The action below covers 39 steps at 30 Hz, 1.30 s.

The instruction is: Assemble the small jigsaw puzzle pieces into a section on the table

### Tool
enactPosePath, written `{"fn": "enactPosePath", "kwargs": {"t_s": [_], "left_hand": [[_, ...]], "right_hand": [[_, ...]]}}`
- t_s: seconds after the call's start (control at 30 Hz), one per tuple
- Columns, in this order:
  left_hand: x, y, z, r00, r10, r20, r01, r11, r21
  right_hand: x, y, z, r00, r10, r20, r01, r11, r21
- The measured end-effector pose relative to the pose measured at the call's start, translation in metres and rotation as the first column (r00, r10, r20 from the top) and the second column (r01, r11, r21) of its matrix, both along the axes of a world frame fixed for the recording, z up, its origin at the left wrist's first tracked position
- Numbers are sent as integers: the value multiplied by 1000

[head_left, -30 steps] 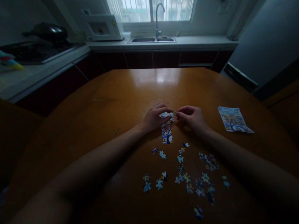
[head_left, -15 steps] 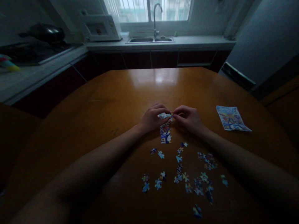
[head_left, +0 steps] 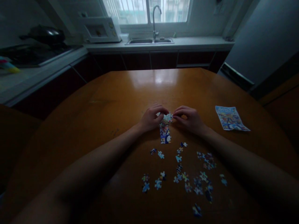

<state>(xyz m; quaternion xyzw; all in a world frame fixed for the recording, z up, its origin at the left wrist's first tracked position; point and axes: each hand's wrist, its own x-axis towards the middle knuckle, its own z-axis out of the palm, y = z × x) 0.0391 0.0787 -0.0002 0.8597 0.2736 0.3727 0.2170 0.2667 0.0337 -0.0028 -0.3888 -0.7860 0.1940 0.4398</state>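
A partly joined jigsaw puzzle [head_left: 165,130], a narrow upright strip, lies in the middle of the wooden table. My left hand [head_left: 152,119] rests at its upper left, thumb and fingers closed on that edge and covering the corner. From the other side my right hand [head_left: 188,119] pinches at the upper right edge, where a small jigsaw piece [head_left: 172,116] shows partly at the fingertips. Closer to me lie two loose pieces [head_left: 161,154] below the strip and a scattered group of loose pieces [head_left: 198,186] to the right.
A creased picture sheet [head_left: 231,119] lies on the table [head_left: 112,102] to the right. More loose pieces [head_left: 158,183] are near the front. Beyond the table are a counter with a sink [head_left: 141,41], a microwave [head_left: 100,30] and a wok [head_left: 46,35] on the stove.
My left thumb has drawn back leftward, uncovering more of the puzzle's top. My right fingertips have shifted slightly down along its right edge. The loose pieces lie as before.
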Motion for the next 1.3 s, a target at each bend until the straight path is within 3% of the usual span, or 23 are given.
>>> {"fn": "enactPosePath", "kwargs": {"t_s": [0.17,0.57,1.3], "left_hand": [[-2,2,-6,995,-81,-55,80,997,-17],[0,1,-7,983,-103,-153,104,995,-2],[0,4,-12,983,-140,-119,142,990,12]], "right_hand": [[2,3,-5,988,117,96,-114,993,-31],[1,1,-7,949,236,207,-241,971,-3],[1,0,-5,898,192,397,-253,962,108]]}}
